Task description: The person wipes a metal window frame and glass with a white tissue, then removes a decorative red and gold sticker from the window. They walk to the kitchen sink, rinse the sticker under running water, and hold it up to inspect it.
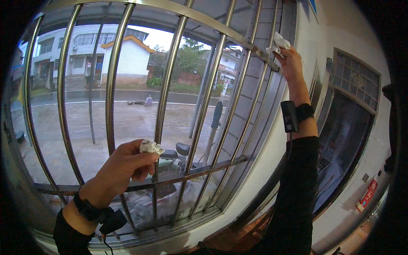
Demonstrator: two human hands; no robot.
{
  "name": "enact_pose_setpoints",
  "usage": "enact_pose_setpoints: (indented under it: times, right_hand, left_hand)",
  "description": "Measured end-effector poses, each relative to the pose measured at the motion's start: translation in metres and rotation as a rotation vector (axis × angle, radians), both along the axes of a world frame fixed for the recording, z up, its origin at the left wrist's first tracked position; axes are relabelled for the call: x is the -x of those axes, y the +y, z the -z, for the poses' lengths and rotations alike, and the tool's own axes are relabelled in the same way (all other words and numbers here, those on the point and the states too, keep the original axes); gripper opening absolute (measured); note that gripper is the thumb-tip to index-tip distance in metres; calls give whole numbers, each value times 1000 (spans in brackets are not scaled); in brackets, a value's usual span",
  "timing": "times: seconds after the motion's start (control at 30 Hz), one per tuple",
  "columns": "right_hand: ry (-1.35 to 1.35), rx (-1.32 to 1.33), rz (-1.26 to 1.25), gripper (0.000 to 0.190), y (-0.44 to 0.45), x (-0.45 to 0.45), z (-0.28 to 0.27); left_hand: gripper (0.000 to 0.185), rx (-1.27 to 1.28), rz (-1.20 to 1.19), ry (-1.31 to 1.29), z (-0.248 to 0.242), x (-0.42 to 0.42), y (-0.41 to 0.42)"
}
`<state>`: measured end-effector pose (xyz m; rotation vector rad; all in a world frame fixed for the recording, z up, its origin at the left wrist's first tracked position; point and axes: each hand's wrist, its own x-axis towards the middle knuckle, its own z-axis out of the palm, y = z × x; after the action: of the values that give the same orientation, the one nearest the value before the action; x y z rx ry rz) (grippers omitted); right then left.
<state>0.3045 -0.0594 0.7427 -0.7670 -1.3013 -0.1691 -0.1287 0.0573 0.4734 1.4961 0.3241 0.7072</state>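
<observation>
My left hand (124,162) pinches a crumpled white tissue (151,147) with greyish smudges, in front of the metal window bars (111,79). Raised at the upper right, my right hand (290,62) grips another white tissue (279,42) beside the right end of the upper crossbar (220,27). Whether that tissue touches the metal I cannot tell. The lower crossbar (204,172) runs just below and behind my left hand. Both wrists wear black straps with a small dark device and a cable.
A window sill (191,228) runs below the bars. To the right are a white wall (271,146), a dark doorway (341,137) and a red item (367,195) on the tiled wall. Beyond the bars stand a parked scooter (173,157) and a white building (127,60).
</observation>
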Motion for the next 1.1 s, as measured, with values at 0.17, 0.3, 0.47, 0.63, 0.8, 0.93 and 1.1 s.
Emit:
enact_pose_setpoints:
  times: [0.17,0.3,0.47,0.63,0.8,0.93,1.1]
  right_hand:
    - [-89,-77,362,36,30,9,-4]
    - [-418,89,861,31,59,25,-3]
    - [-459,258,419,35,41,13,4]
    - [-812,270,582,46,23,-3,0]
    - [-704,181,789,39,24,-18,3]
    - [-766,165,1110,33,11,-26,1]
    - [-406,-174,640,25,18,10,-10]
  left_hand:
    - [17,6,13,5,-1,-15,-2]
    - [19,10,-5,15,-1,-29,-3]
    - [20,-2,-77,2,4,-39,-6]
    - [22,17,-93,-7,8,-54,-10]
    - [24,-12,-84,-33,10,-43,-16]
    - [24,3,-72,-51,7,-24,-20]
    - [19,-20,-56,-28,-3,-21,-23]
